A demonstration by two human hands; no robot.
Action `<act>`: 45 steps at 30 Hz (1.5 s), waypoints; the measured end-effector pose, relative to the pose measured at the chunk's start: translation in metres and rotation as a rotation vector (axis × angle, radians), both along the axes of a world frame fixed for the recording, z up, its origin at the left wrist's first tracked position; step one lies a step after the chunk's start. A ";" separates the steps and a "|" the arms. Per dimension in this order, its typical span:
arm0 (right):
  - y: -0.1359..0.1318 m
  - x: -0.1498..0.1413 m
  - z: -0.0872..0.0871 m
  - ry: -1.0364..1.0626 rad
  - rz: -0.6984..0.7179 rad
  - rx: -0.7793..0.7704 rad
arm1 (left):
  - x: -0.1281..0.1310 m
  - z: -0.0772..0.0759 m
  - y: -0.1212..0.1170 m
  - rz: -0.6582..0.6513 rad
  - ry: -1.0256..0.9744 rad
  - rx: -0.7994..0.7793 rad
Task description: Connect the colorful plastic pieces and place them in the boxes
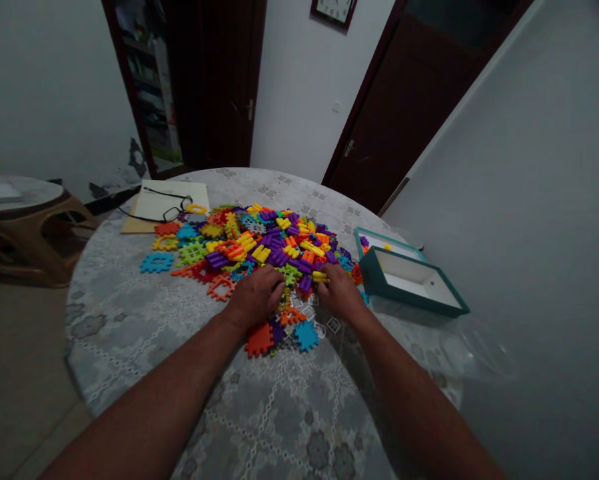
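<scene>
Right hand (338, 288) pinches a yellow piece (320, 277), left hand (257, 293) curled, can't tell on what; most pieces (278, 257) lie loose beyond both hands, sorting looks barely begun, few in the tray (400, 251) right of them.

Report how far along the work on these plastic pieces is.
Early, it seems: a few pieces lie in the shallow tray. The right hand appears to hold a yellow piece; the left hand is at the pile, which looks largely left to do, colours mixed.
</scene>
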State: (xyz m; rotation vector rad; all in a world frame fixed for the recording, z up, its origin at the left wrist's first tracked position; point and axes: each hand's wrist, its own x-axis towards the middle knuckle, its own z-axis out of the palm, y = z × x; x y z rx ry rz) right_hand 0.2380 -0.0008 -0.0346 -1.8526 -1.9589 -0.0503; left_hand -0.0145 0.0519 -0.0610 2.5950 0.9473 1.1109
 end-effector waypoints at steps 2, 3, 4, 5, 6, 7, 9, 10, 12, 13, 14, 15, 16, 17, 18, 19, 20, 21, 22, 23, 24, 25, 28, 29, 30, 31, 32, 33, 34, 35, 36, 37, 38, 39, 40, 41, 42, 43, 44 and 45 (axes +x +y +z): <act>-0.003 0.005 -0.006 0.083 -0.004 0.029 | 0.000 0.000 0.000 -0.003 -0.002 -0.004; -0.005 0.006 -0.007 0.144 -0.019 0.039 | 0.000 0.000 0.000 -0.005 -0.003 -0.008; -0.007 0.008 -0.009 0.217 -0.041 0.047 | 0.000 0.000 0.000 -0.006 -0.006 -0.013; -0.009 0.008 -0.009 0.298 -0.071 0.052 | 0.000 0.000 0.000 -0.007 -0.007 -0.018; -0.011 0.009 -0.008 0.385 -0.107 0.054 | 0.000 0.001 -0.001 -0.009 -0.005 -0.022; -0.013 0.009 -0.007 0.473 -0.145 0.053 | 0.000 0.001 -0.001 -0.011 -0.002 -0.025; -0.015 0.009 -0.002 0.652 -0.208 0.032 | 0.000 0.003 -0.002 -0.015 0.012 -0.025; -0.016 0.008 0.000 0.739 -0.222 0.010 | 0.000 0.004 -0.003 -0.018 0.019 -0.022; -0.017 0.003 0.005 0.887 -0.206 -0.048 | -0.001 0.005 -0.006 -0.022 0.028 -0.011; -0.017 0.000 0.006 0.937 -0.179 -0.074 | -0.001 0.006 -0.007 -0.026 0.031 -0.004; -0.018 -0.005 0.007 0.966 -0.144 -0.095 | 0.000 0.006 -0.008 -0.031 0.032 0.003; -0.019 -0.010 0.006 0.972 -0.108 -0.110 | 0.000 0.006 -0.008 -0.037 0.030 0.012; -0.019 -0.015 0.005 0.956 -0.073 -0.117 | 0.000 0.006 -0.009 -0.043 0.031 0.020; -0.020 -0.021 0.002 0.919 -0.043 -0.114 | 0.000 0.006 -0.009 -0.050 0.033 0.025; -0.021 -0.027 -0.001 0.867 -0.019 -0.102 | 0.000 0.006 -0.009 -0.056 0.038 0.029; -0.022 -0.032 -0.005 0.804 -0.003 -0.077 | 0.001 0.005 -0.009 -0.062 0.047 0.028; -0.022 -0.038 -0.009 0.735 0.009 -0.041 | 0.001 0.004 -0.009 -0.066 0.057 0.023; -0.022 -0.042 -0.013 0.667 0.021 0.000 | 0.001 0.004 -0.008 -0.071 0.068 0.015; -0.023 -0.046 -0.017 0.606 0.033 0.038 | 0.002 0.004 -0.008 -0.074 0.079 0.006; -0.023 -0.049 -0.021 0.557 0.043 0.068 | 0.002 0.003 -0.008 -0.075 0.089 -0.002; -0.024 -0.051 -0.023 0.520 0.053 0.086 | 0.002 0.003 -0.008 -0.076 0.101 -0.008; -0.024 -0.052 -0.025 0.498 0.060 0.093 | 0.003 0.004 -0.008 -0.076 0.114 -0.013; -0.027 -0.055 -0.028 0.499 0.071 0.086 | 0.003 0.005 -0.009 -0.075 0.140 -0.022; -0.028 -0.056 -0.029 0.516 0.075 0.082 | 0.003 0.005 -0.009 -0.078 0.138 -0.027; -0.029 -0.056 -0.029 0.539 0.078 0.079 | 0.003 0.006 -0.010 -0.086 0.133 -0.034; -0.030 -0.057 -0.030 0.564 0.079 0.078 | 0.004 0.006 -0.010 -0.095 0.127 -0.042; -0.030 -0.057 -0.031 0.589 0.082 0.076 | 0.004 0.006 -0.011 -0.104 0.122 -0.049; -0.030 -0.058 -0.032 0.614 0.089 0.071 | 0.004 0.005 -0.012 -0.111 0.119 -0.055; -0.030 -0.059 -0.033 0.640 0.100 0.063 | 0.004 0.005 -0.012 -0.116 0.117 -0.057; -0.030 -0.059 -0.033 0.666 0.115 0.052 | 0.004 0.005 -0.013 -0.120 0.116 -0.055; -0.030 -0.059 -0.034 0.693 0.131 0.038 | 0.004 0.005 -0.013 -0.126 0.116 -0.053; -0.029 -0.059 -0.034 0.720 0.147 0.022 | 0.004 0.006 -0.014 -0.133 0.117 -0.051; -0.029 -0.059 -0.034 0.744 0.162 0.008 | 0.004 0.006 -0.014 -0.144 0.116 -0.049; -0.030 -0.059 -0.033 0.762 0.174 0.001 | 0.003 0.007 -0.015 -0.156 0.114 -0.049; -0.031 -0.058 -0.032 0.775 0.188 0.000 | 0.003 0.009 -0.016 -0.166 0.108 -0.050; -0.031 -0.058 -0.031 0.786 0.204 0.006 | 0.002 0.011 -0.017 -0.172 0.098 -0.051; -0.033 -0.057 -0.029 0.798 0.226 0.017 | 0.002 0.013 -0.018 -0.181 0.085 -0.053; -0.034 -0.056 -0.027 0.812 0.252 0.028 | 0.001 0.014 -0.018 -0.195 0.072 -0.055; -0.035 -0.055 -0.026 0.830 0.280 0.035 | 0.001 0.016 -0.019 -0.213 0.059 -0.060; -0.036 -0.054 -0.025 0.849 0.307 0.041 | 0.000 0.016 -0.020 -0.232 0.048 -0.068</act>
